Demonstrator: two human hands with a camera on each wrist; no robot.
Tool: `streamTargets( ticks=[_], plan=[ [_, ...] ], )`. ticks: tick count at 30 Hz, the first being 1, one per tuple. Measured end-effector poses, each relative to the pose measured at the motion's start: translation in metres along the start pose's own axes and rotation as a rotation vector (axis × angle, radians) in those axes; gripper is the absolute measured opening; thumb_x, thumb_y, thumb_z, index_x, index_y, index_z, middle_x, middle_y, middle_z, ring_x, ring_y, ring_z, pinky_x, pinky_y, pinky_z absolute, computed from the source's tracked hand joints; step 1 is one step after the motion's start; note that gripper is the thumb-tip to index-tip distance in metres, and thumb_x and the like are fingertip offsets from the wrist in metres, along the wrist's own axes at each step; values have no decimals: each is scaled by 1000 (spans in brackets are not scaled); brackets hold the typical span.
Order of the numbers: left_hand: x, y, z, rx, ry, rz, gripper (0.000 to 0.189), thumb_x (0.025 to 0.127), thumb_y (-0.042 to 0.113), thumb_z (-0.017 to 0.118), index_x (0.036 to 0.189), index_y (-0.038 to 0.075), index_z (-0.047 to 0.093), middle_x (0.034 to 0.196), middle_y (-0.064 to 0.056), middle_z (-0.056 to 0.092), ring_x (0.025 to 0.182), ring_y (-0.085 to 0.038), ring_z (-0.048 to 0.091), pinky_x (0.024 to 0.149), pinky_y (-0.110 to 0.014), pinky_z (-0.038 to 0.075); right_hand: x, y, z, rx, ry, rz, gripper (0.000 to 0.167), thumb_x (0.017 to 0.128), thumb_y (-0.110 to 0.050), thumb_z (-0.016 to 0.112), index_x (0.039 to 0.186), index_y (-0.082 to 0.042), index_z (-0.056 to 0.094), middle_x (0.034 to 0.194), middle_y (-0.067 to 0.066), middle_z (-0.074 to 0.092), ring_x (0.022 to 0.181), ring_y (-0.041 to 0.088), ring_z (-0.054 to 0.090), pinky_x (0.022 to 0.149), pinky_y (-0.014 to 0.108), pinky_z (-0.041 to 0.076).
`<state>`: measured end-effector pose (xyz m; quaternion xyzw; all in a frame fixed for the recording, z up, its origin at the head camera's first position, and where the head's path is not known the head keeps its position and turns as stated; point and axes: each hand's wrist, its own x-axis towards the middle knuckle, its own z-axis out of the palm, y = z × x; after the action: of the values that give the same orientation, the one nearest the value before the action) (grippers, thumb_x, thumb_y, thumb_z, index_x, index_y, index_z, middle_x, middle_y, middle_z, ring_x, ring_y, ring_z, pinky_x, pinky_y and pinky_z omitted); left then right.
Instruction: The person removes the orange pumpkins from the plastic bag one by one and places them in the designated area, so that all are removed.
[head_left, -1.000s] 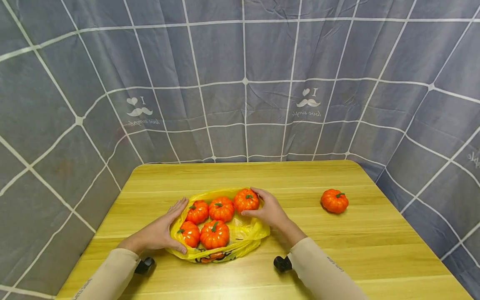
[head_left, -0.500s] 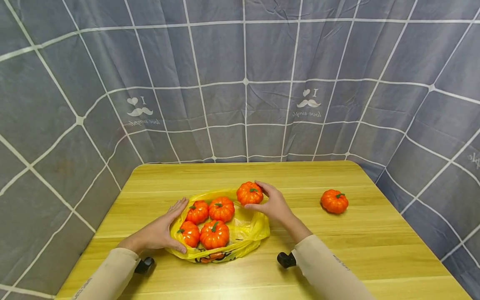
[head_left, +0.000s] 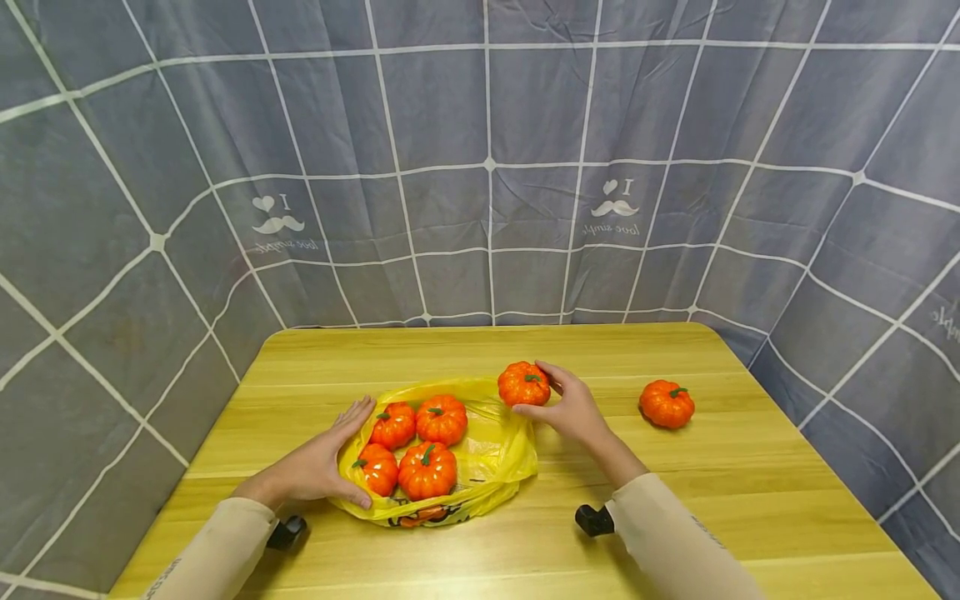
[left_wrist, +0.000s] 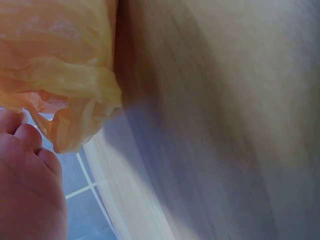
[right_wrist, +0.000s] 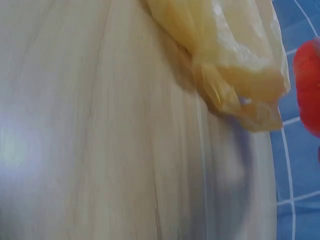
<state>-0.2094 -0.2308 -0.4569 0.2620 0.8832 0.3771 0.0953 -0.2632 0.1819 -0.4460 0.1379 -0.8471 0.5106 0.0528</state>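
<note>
Pumpkin (head_left: 524, 384), small and glossy orange, sits just right of center in the lower half of the head frame, held in the right hand (head_left: 573, 408), whose thumb and fingers are clamped on its right side. It is squat and round, with ribs running from the top like soft segments, white glints on its skin and a short dark green stem leaning to the right. The right wrist view shows it redder, cut off by the right edge, with a narrow gap between it and the yellow bag (head_left: 491, 458). That bag, thin, crinkled and shiny, lies wide open at lower center, a dark and orange print along its near side. Four similar pumpkins (head_left: 428, 471) sit in its left part, two behind two, their green stems pointing different ways. At the bag's left edge the left hand (head_left: 318, 467) rests against the plastic, fingers extended and thumb well apart from them. One more orange pumpkin (head_left: 667, 404), stem tilted right, lies on the pale wooden worktop (head_left: 750, 500) at lower right.
</note>
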Motion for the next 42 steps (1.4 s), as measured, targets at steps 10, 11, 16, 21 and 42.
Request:
streamTargets(
  ticks=[10,11,16,21,42],
  plan=[
    [-1,-2,1,-4,-1,7,138,61,41,96,162,6,8,167,-18,0,150,-43,-3,114,-68,4,-8,19,-21,-37,56,59,89,76,-27,91,146,7,46,145,24,50,135,40,46,111,51,37],
    [-1,-2,1,-5,-1,8,138,61,41,96,162,6,8,167,-17,-1,150,-43,-3,114,-68,4,-9,21,-24,-45,58,68,90,77,-28,91,146,7,46,146,24,50,136,40,45,111,51,37],
    [-1,-2,2,-13,2,6,138,61,41,96,162,7,8,167,-16,-1,150,-43,-3,114,-67,4,-17,32,-36,-76,79,111,93,78,-32,89,148,6,43,148,26,46,137,42,43,111,51,37],
    [-1,0,2,-15,3,-2,138,61,40,96,162,5,8,167,-18,-1,150,-43,-3,114,-67,4,-26,43,-48,-118,130,162,95,78,-33,89,149,6,41,148,26,46,136,43,44,110,51,38],
    [-1,0,3,-17,2,-7,138,62,40,96,162,7,7,167,-16,-2,150,-43,-3,114,-68,4,-46,60,-75,-304,255,287,92,83,-33,85,149,11,37,144,35,44,131,51,44,109,60,35]
  ],
)
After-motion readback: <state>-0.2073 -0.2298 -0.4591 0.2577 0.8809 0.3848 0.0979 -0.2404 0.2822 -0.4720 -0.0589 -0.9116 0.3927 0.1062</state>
